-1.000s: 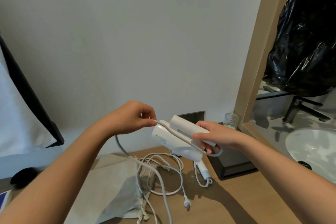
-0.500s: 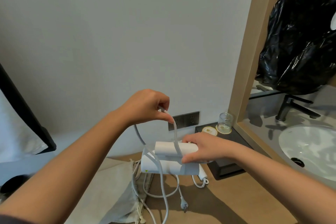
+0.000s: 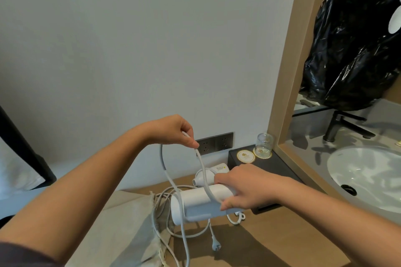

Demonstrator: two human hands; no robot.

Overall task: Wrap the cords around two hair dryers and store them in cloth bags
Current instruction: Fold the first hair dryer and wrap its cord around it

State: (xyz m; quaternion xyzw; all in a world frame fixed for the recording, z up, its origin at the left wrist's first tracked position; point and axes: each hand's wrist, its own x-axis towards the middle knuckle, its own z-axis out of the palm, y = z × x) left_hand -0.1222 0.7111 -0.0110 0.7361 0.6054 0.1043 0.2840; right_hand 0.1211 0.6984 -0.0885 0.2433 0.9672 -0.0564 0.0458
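Note:
My right hand [image 3: 243,189] grips a folded white hair dryer [image 3: 195,206] held level above the wooden counter. Its white cord [image 3: 202,171] runs up from the dryer's body to my left hand [image 3: 175,131], which pinches it above the dryer, then loops down past the dryer's left end. A second white hair dryer [image 3: 208,174] lies behind on the counter, partly hidden by the held one. Loose cord coils and a plug [image 3: 216,245] lie below. A beige cloth bag [image 3: 130,230] lies flat at the left.
A black tray [image 3: 271,165] with coasters and a drinking glass [image 3: 263,144] stands at the back right. A dark wall socket [image 3: 214,143] sits behind my left hand. A wooden frame [image 3: 286,71] borders a basin [image 3: 364,175] and black tap on the right.
My left hand has carried the cord up and over the dryer from the left. The dryer has dropped lower and turned level in my right hand. The view has tilted, showing the second dryer.

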